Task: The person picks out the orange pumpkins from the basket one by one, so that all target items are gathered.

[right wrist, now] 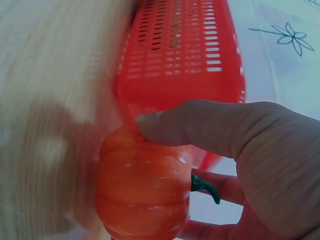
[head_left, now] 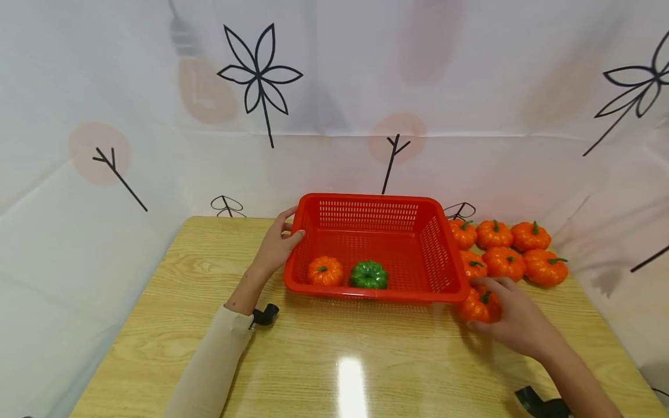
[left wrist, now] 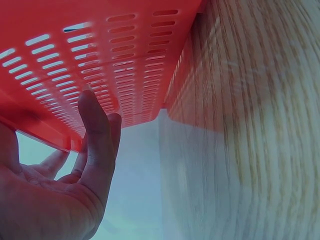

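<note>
A red plastic basket [head_left: 366, 293] with slotted walls stands on the table. At its left rim, my left hand [head_left: 275, 247] grips with the thumb over the edge and fingers along the outside wall. Inside, near the front wall, lie an orange toy pumpkin [head_left: 325, 271] and a green one [head_left: 369, 275]. My right hand [head_left: 514, 316] holds another orange pumpkin [right wrist: 145, 185] beside the basket's front right corner. In the right wrist view the thumb lies on its side, other fingers reach behind it, and its green stem points toward the palm.
Several more orange pumpkins [head_left: 503, 264] sit in rows right of the basket, close against its wall. The wooden table [head_left: 292, 371] ends at a patterned cloth backdrop [head_left: 334, 104]. Black straps [head_left: 540, 404] are worn at both wrists.
</note>
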`<state>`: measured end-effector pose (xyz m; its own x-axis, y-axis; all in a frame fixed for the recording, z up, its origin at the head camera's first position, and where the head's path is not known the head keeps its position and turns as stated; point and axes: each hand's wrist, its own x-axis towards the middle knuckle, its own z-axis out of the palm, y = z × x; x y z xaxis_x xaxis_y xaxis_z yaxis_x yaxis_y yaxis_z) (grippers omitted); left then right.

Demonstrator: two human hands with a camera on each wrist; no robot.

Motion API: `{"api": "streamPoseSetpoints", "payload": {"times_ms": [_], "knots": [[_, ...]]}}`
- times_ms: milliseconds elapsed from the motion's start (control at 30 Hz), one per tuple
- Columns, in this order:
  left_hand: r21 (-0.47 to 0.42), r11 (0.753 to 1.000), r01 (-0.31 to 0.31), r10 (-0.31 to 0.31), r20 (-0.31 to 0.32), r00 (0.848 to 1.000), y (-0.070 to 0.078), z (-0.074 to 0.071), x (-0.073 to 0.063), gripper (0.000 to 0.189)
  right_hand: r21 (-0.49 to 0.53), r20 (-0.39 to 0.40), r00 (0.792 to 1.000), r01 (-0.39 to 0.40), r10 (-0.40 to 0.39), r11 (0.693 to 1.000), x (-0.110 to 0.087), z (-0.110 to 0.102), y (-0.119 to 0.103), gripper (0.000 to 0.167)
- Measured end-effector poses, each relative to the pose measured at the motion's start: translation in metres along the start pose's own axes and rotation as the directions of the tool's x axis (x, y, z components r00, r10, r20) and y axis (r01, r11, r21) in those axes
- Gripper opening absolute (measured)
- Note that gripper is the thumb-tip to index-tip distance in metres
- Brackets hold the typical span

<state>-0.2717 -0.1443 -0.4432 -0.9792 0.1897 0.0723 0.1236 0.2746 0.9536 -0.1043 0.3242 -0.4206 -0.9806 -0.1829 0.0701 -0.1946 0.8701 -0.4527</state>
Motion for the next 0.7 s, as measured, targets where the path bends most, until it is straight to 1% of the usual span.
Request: {"api": "streamPoseSetpoints", "payload": {"times_ms": [100,200,433,700], "knots": [[-0.001,1.000,0.001,-0.001,0.003,1.000,-0.0004,-0.0003,0.0000,0.064,-0.019,0.035,0.999,-0.022,0.023,1.000,0.0014,0.0038,0.0016,0.082],[-0.005,1.000,0.005,-0.005,0.002,1.000,-0.0004,-0.0004,0.0001,0.064,-0.032,0.049,0.998,-0.034,0.036,0.999,0.0023,0.0067,0.0029,0.083],[-0.012,1.000,0.001,-0.001,0.007,1.000,-0.0008,0.0000,0.0003,0.064,-0.041,0.044,0.999,-0.029,0.031,0.999,0.0034,0.0090,0.0044,0.082],[-0.012,1.000,0.003,-0.003,0.006,1.000,-0.0005,-0.0006,0.0003,0.064,-0.040,0.031,0.999,-0.020,0.021,0.999,0.0030,0.0097,0.0003,0.084]]}}
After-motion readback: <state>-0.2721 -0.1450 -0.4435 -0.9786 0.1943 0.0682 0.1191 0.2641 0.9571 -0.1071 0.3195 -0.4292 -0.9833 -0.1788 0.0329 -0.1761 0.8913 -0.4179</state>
